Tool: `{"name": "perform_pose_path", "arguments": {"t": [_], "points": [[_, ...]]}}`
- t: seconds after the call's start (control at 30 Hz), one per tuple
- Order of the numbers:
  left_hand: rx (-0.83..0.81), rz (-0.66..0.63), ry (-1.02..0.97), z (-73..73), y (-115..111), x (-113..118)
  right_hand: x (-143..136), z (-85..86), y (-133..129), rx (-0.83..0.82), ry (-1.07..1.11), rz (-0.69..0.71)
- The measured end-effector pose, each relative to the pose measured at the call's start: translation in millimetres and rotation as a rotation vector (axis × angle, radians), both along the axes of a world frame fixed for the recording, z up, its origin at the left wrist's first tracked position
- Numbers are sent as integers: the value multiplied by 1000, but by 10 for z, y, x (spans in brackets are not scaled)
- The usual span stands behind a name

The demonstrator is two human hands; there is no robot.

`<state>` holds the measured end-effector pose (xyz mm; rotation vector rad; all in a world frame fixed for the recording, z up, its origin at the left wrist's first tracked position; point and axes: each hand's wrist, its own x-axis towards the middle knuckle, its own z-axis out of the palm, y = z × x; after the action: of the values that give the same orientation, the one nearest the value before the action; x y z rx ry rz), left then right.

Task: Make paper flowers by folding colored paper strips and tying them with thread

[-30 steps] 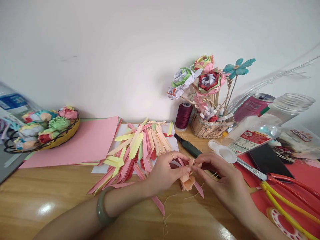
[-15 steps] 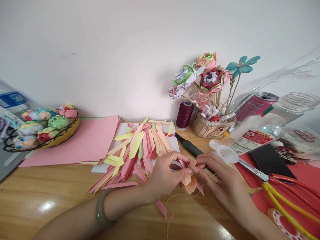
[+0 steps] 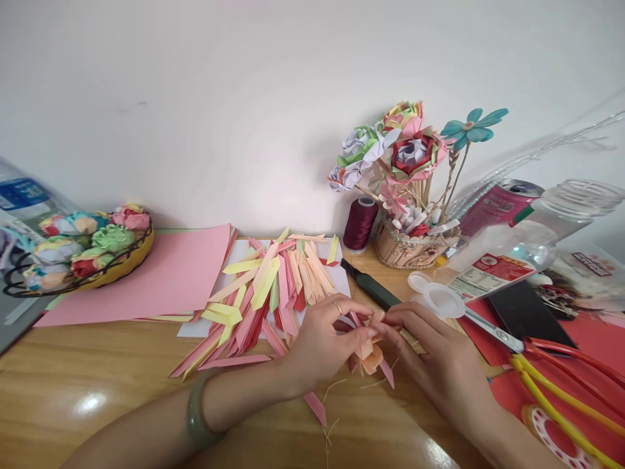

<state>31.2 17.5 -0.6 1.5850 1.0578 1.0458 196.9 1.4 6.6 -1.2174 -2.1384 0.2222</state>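
Between my two hands is a small bundle of folded peach and pink paper (image 3: 370,359). My left hand (image 3: 326,342), with a ring and a green bangle (image 3: 198,413) on the arm, pinches it from the left. From the right, my right hand (image 3: 432,348) pinches its upper part with thumb and fingers. Thin strings (image 3: 336,389) lie on the table beside the bundle. Behind my left hand, folded paper strips (image 3: 266,280) in pink, yellow, peach, red and green lie heaped on a white sheet (image 3: 346,286).
Pink paper sheets (image 3: 161,280) and a basket of paper flowers (image 3: 117,270) stand left. Behind are a thread spool (image 3: 360,226), a dark green tool (image 3: 374,290) and a flower basket (image 3: 415,246). Scissors (image 3: 508,340), a clear jar (image 3: 561,215) and a can (image 3: 502,205) are right.
The paper bundle has turned slightly between my fingers, and its pink tip has shifted a little left and down. My right hand has moved slightly; both hands keep their hold.
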Motion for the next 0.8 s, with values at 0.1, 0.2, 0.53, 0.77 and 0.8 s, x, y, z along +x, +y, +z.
{"name": "perform_pose_path", "arguments": {"t": [0.1, 0.2, 0.53, 0.77, 0.8], "points": [[-26, 8, -1, -1, -6, 3, 1, -18, -5, 25, -29, -23], [-58, 14, -8, -17, -11, 6, -3, -20, -7, 22, -32, -34], [-164, -29, -79, 4, 2, 15, -14, 85, 57, -277, 229, 103], [-194, -56, -133, 41, 2, 16, 21, 110, 86, -502, 329, 144], [-200, -71, -141, 50, -1, 12, 24, 115, 87, -525, 346, 160]]}}
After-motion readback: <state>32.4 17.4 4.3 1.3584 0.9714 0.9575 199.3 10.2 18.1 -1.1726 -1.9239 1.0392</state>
